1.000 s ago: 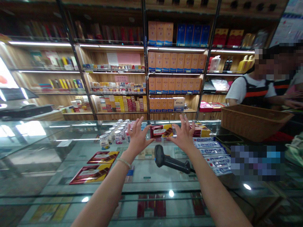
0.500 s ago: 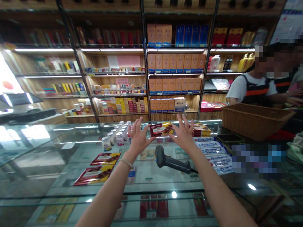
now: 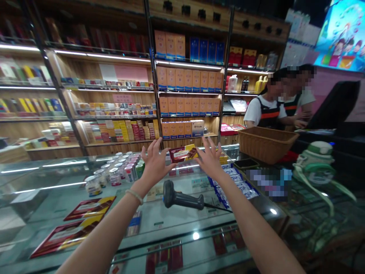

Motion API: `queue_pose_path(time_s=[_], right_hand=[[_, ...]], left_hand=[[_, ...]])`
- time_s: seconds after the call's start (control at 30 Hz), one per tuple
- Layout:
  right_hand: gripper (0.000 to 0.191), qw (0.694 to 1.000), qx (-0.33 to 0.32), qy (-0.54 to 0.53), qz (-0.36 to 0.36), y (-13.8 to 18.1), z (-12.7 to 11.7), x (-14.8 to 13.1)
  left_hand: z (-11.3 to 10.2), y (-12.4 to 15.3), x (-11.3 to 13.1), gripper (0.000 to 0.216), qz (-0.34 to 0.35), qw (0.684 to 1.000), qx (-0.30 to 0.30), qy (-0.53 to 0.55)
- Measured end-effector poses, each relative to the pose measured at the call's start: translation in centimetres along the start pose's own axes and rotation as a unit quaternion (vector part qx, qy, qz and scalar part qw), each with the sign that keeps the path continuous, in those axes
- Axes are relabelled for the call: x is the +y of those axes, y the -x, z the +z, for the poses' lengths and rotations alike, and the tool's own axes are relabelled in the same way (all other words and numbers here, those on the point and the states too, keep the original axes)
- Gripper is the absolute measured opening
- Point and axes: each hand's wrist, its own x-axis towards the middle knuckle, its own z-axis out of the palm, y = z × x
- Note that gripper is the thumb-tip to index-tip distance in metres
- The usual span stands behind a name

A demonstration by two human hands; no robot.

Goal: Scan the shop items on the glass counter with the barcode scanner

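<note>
Both hands reach out over a glass counter (image 3: pixel 97 213). Between them, off the glass, is a chocolate bar (image 3: pixel 184 153) in a maroon and yellow wrapper, its printed face toward me. My left hand (image 3: pixel 156 161) grips its left end by thumb and forefinger, and my right hand (image 3: pixel 211 159) has its right end the same way. The other fingers of each hand are raised and spread. Below lies a dark handheld barcode scanner (image 3: pixel 182 198) with its cable to the right. Two similar chocolate bars (image 3: pixel 89 208) lie flat at the left.
Small jars (image 3: pixel 93 185) stand in rows left of my hands. Blue-and-white packs (image 3: pixel 238 186) lie under my right forearm. Farther right are a wicker basket (image 3: pixel 265 146), a green water bottle (image 3: pixel 316 163) with a strap, and two people in aprons (image 3: pixel 269 112). Stocked shelves (image 3: pixel 189 91) line the wall.
My view has turned right, so the counter goods and shelves sit farther left. Both hands and the chocolate bar have shifted slightly right relative to the scanner. The grip looks the same.
</note>
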Motion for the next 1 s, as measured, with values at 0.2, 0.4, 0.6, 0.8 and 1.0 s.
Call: queue_pose_path(time_s=[0.2,0.4,0.6,0.8,1.0], right_hand=[[0.036,1.0,0.007,0.022,0.002,0.7,-0.7,4.4],[0.03,0.999,0.029,0.044,0.012,1.3,-1.7,9.1],[0.028,0.997,0.037,0.06,0.037,1.7,-1.8,12.5],[0.026,0.995,0.044,0.054,0.07,1.6,-0.2,15.1],[0.025,0.992,0.027,0.044,0.117,0.9,2.0,17.1]], left_hand=[[2.3,-1.6,3.3,0.054,0.003,1.0,-0.03,0.006],[4.9,-3.9,7.2,0.052,0.005,0.998,-0.047,0.047],[7.2,-5.9,9.9,0.051,0.011,0.995,-0.071,0.063],[9.8,-7.8,11.3,0.054,0.005,0.992,-0.096,0.082],[13.1,-9.3,11.9,0.053,-0.015,0.989,-0.115,0.096]])
